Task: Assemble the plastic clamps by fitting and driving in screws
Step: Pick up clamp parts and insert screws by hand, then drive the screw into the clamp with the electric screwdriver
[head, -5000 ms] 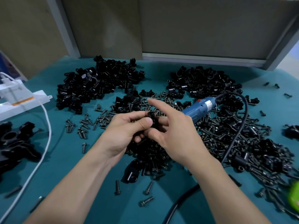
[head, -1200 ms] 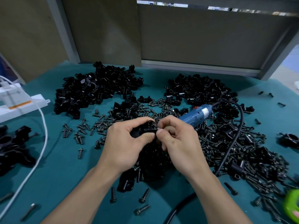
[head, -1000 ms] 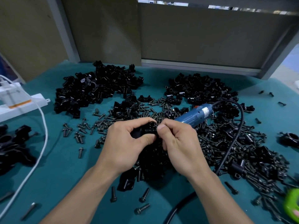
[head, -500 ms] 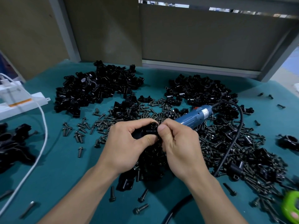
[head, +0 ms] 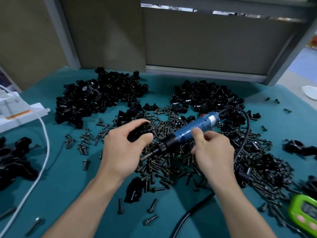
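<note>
A worker's left hand (head: pixel 127 148) grips a black plastic clamp (head: pixel 139 132) above the middle of the bench (head: pixel 68 169). Thumb and fingers are curled round the clamp and its rimmed opening faces up, seemingly so a driver bit can get at it. The right hand (head: pixel 212 152) is poised at the blue electric screwdriver (head: pixel 192 130), which lies across a spread of loose screws (head: pixel 171 162) with its bit pointing toward the left hand. The thumb sits at the blue barrel and the fingers are half-curled beneath. Blur hides whether they have closed on the tool.

Unassembled clamp halves are heaped in two mounds toward the far edge, one on the left (head: pixel 103 98) and one on the right (head: pixel 205 97). The screws lie between them, so both are likely within easy reach. Finished clamps (head: pixel 12 158) appear to collect at the left edge, beside a white cable (head: pixel 44 143). A green timer (head: pixel 305 213) sits near the right corner.
</note>
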Demonstrator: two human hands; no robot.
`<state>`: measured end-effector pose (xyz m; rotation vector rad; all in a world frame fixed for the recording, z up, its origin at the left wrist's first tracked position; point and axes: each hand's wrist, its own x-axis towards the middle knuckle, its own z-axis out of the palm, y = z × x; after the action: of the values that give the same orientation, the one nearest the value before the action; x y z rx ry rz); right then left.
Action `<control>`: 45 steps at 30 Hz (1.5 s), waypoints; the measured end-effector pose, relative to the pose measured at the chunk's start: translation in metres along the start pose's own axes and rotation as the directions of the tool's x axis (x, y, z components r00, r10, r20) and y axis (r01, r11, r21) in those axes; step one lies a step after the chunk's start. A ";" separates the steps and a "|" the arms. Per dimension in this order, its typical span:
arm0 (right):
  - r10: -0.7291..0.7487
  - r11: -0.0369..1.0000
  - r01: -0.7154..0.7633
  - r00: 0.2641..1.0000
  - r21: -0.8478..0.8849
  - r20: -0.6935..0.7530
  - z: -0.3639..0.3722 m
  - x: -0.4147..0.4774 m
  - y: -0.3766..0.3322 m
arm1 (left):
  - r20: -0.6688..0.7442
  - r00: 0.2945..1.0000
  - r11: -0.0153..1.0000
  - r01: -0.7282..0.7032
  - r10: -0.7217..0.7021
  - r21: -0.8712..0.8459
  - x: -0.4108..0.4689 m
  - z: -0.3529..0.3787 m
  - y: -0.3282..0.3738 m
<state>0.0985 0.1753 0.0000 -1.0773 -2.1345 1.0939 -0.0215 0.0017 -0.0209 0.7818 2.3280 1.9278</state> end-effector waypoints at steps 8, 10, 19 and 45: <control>0.298 0.950 -0.307 0.945 0.052 0.137 0.006 0.019 -0.019 | -0.105 0.993 0.998 0.054 -0.052 0.014 0.011 -0.011 -0.005; 0.371 0.921 -0.383 0.918 0.068 0.143 0.008 0.026 -0.026 | -0.108 0.993 0.999 0.049 -0.048 0.008 0.014 -0.014 -0.004; 0.550 0.786 -0.587 0.807 0.194 0.214 0.025 0.052 -0.052 | -0.049 0.998 0.999 0.039 -0.038 0.021 0.012 -0.013 -0.005; 0.257 -0.053 -0.315 0.913 0.948 0.317 0.005 0.057 -0.052 | 0.186 0.967 0.980 0.149 -0.173 0.135 -0.001 0.006 0.008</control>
<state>0.0416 0.2020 0.0451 -0.6511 -0.4748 2.2887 -0.0158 0.0078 -0.0155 0.7281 2.3244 1.5817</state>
